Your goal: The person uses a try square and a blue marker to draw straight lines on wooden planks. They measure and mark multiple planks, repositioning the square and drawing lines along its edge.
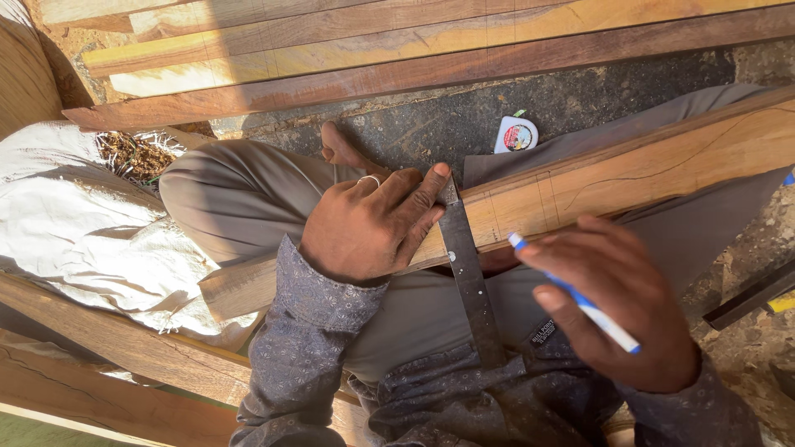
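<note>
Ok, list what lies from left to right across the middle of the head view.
White sack → left hand → dark metal square → blue-and-white pen in the right hand → dark bar on the ground.

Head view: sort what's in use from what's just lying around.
In use:
left hand pressing the metal square
plank across the lap
pen in the right hand

Lying about:
tape measure on the ground
stacked boards
white sack
</note>
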